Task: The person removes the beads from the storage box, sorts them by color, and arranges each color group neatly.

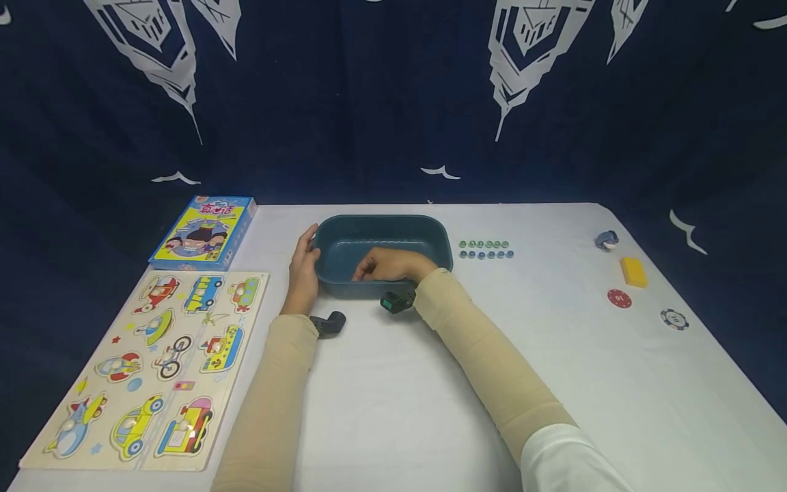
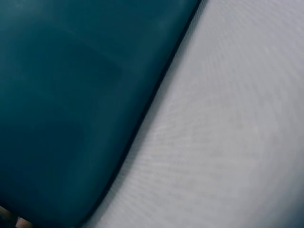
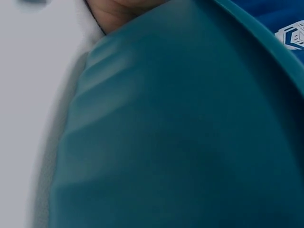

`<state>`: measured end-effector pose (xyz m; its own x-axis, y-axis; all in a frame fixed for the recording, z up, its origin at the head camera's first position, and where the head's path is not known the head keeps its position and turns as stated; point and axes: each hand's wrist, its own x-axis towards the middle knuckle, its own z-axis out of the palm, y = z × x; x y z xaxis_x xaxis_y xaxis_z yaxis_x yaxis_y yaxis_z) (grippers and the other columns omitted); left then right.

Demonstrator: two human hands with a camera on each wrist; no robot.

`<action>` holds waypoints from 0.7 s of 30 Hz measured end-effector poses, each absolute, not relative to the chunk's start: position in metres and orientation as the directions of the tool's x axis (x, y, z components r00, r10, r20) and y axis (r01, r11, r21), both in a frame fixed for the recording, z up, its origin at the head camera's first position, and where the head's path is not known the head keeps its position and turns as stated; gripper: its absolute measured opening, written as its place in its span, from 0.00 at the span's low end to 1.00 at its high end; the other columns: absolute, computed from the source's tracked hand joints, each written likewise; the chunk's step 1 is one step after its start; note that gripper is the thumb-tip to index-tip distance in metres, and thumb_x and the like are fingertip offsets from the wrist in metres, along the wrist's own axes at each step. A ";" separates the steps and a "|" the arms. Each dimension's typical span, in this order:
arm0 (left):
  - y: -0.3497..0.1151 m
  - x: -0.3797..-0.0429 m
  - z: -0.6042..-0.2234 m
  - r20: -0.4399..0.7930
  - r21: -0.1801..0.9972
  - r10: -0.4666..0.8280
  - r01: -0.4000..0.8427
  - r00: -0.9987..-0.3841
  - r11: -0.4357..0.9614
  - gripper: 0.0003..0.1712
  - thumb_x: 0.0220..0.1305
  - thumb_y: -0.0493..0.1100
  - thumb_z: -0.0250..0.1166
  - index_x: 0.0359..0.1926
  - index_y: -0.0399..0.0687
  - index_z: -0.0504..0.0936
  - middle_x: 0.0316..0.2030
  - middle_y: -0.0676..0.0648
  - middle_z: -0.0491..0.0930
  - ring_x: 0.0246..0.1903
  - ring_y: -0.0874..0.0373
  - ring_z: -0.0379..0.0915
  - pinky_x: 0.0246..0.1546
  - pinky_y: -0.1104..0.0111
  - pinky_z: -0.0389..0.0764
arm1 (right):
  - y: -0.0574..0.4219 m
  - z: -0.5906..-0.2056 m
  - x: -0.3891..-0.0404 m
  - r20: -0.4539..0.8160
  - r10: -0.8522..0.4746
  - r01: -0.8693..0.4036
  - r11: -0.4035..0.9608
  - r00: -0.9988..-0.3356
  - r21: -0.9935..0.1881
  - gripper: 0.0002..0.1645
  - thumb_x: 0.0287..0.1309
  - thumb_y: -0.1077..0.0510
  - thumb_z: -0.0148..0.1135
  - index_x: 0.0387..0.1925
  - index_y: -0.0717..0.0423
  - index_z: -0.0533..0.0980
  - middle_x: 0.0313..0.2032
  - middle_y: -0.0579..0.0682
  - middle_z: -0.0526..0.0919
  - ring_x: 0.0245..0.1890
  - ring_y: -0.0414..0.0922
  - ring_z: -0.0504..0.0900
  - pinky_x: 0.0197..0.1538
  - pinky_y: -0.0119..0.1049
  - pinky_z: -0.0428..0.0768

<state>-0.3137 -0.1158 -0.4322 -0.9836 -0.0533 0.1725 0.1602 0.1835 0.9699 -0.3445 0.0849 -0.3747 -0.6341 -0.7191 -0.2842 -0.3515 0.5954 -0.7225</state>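
Note:
A teal plastic basin [image 1: 381, 290] stands at the middle of the white table. My left hand [image 1: 302, 273] holds its left side, fingers along the outer wall and thumb at the rim. Over the basin's front rim reaches my right hand [image 1: 390, 263], its fingers bent down inside. I cannot tell what those fingertips hold, as the hand hides them. In the left wrist view the basin's wall [image 2: 85, 95] fills the left half, with fingertips [image 2: 23, 222] in the lower corner. The right wrist view shows its outer wall [image 3: 166, 123] below part of the right hand [image 3: 118, 12].
Two rows of beads, green [image 1: 484, 244] and blue [image 1: 486, 254], lie right of the basin. Farther right are a small blue figure [image 1: 606, 240], yellow block [image 1: 633, 272], red chip [image 1: 619, 298] and black-and-white chip [image 1: 675, 319]. At left are a vehicle puzzle board [image 1: 147, 369] and card box [image 1: 203, 232].

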 end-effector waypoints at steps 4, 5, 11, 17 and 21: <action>-0.116 -0.314 -0.432 0.170 0.971 -0.047 0.159 -0.984 0.180 0.34 0.70 0.42 0.39 0.77 0.56 0.57 0.73 0.43 0.61 0.73 0.49 0.54 0.74 0.54 0.51 | 0.085 -0.375 -0.345 -0.289 -0.714 -0.339 0.597 -0.638 -0.727 0.13 0.61 0.68 0.56 0.45 0.66 0.83 0.41 0.54 0.86 0.40 0.42 0.79 0.48 0.32 0.78; -0.115 -0.314 -0.432 0.171 0.971 -0.048 0.160 -0.984 0.179 0.34 0.70 0.42 0.39 0.77 0.56 0.57 0.73 0.43 0.61 0.73 0.49 0.54 0.74 0.54 0.51 | 0.085 -0.375 -0.345 -0.287 -0.711 -0.334 0.596 -0.642 -0.730 0.13 0.61 0.68 0.57 0.44 0.66 0.83 0.40 0.53 0.86 0.39 0.41 0.79 0.47 0.31 0.78; -0.116 -0.314 -0.433 0.186 0.970 -0.044 0.176 -0.982 0.170 0.34 0.70 0.41 0.39 0.77 0.55 0.57 0.73 0.42 0.61 0.73 0.48 0.54 0.74 0.54 0.51 | 0.091 -0.374 -0.345 -0.220 -0.689 -0.256 0.517 -0.690 -0.817 0.12 0.58 0.69 0.58 0.43 0.66 0.81 0.37 0.51 0.86 0.35 0.39 0.78 0.42 0.30 0.78; -0.116 -0.314 -0.433 0.187 0.969 -0.033 0.179 -0.982 0.173 0.34 0.71 0.42 0.39 0.77 0.56 0.56 0.73 0.43 0.61 0.73 0.49 0.53 0.74 0.55 0.49 | 0.110 -0.365 -0.341 -0.135 -0.694 -0.111 0.298 -0.708 -0.948 0.13 0.61 0.69 0.61 0.46 0.73 0.79 0.39 0.58 0.85 0.36 0.45 0.85 0.46 0.40 0.84; -0.117 -0.314 -0.434 0.192 0.969 -0.036 0.184 -0.981 0.168 0.34 0.71 0.41 0.39 0.77 0.55 0.56 0.73 0.43 0.60 0.73 0.49 0.53 0.74 0.55 0.49 | 0.129 -0.356 -0.337 -0.057 -0.692 -0.111 0.196 -0.719 -0.974 0.16 0.60 0.70 0.62 0.48 0.77 0.77 0.43 0.64 0.84 0.41 0.53 0.86 0.49 0.47 0.84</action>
